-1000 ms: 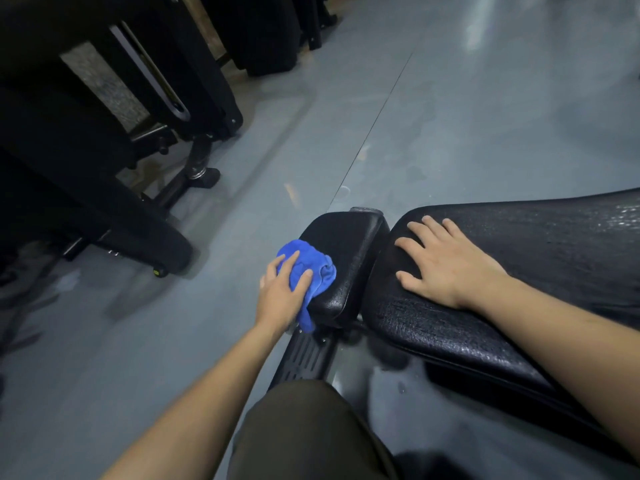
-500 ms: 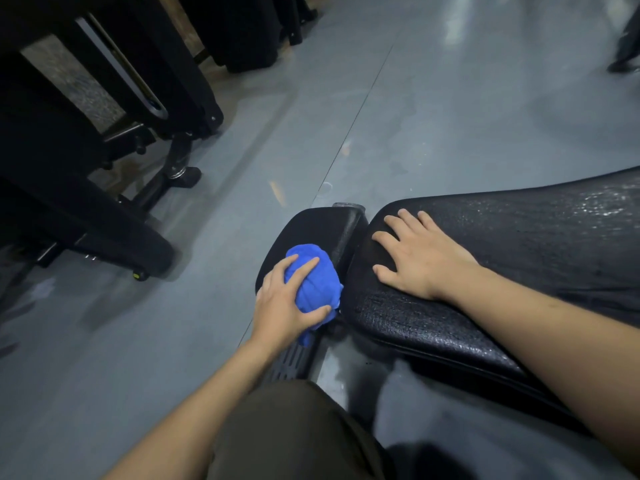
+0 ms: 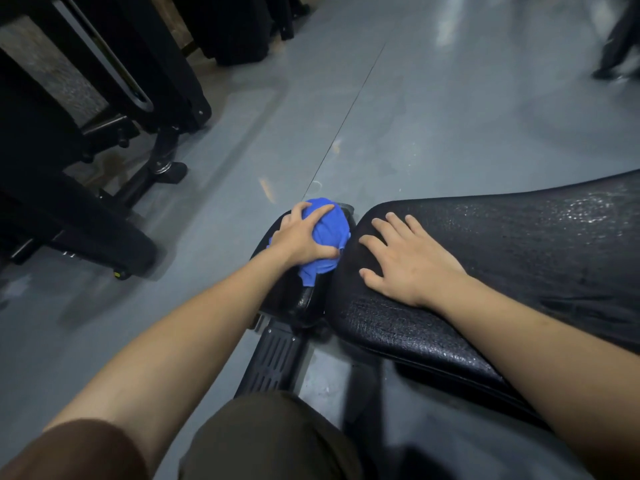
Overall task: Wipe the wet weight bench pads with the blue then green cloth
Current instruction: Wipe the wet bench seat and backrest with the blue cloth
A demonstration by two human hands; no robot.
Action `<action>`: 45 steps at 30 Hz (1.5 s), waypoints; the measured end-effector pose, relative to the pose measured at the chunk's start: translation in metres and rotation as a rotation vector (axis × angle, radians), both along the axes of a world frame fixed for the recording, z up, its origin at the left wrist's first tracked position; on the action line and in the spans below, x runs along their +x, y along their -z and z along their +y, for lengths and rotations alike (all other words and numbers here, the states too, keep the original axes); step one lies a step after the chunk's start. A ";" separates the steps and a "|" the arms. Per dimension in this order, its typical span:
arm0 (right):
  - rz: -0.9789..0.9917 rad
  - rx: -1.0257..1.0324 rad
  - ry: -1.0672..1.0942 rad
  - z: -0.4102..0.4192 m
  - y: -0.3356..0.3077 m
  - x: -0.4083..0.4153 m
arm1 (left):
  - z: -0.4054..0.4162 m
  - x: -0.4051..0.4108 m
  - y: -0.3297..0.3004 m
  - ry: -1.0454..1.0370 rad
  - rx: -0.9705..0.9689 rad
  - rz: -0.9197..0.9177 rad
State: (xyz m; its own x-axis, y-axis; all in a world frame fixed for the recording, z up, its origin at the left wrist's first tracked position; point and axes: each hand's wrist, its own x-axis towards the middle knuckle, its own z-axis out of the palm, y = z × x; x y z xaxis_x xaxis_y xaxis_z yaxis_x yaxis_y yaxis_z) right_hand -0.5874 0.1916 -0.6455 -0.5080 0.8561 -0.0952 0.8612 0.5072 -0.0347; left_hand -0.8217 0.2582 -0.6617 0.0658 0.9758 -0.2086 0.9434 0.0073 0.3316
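Left hand [image 3: 304, 237] is gripping a bunched blue cloth [image 3: 327, 233] and pressing it onto the small seat pad [image 3: 304, 299], at that pad's far end, close to the gap between the two pads. Fingers are wrapping over the top of the wad, thumb clamping its near side; a tail of cloth is hanging down toward the gap.

Right hand [image 3: 405, 258] is lying flat and spread on the near end of the long back pad [image 3: 519, 244], grasping nothing, apparently bracing. Water droplets are glinting on the back pad toward its far right end; the textured surface under and near the right hand is looking damp too, though less clearly.

No green cloth is showing in view. Judgement: blue-cloth pass is in progress on the seat pad, with the back pad largely not yet wiped.

Risks from here:
- Cloth is balled tight, so only a small face is contacting the pad; streaks or missed strips along the pad's edges are likely unless it is opened out.
- The hanging tail could be catching in the gap or on the bracket [image 3: 273, 358] below.
- The bracing palm is resting on wet vinyl and could be slipping under load.
- Water could be getting pushed off the edge onto the grey floor [image 3: 433, 116].
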 end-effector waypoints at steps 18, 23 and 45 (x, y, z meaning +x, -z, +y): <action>0.033 -0.029 0.019 -0.001 -0.004 0.000 | -0.041 -0.012 0.001 0.170 0.088 0.021; 0.032 -0.041 0.019 0.000 -0.004 0.000 | -0.030 -0.006 0.001 0.195 0.123 0.059; 0.098 -0.037 0.006 0.001 -0.003 0.003 | 0.093 -0.059 -0.003 0.065 -0.264 -0.002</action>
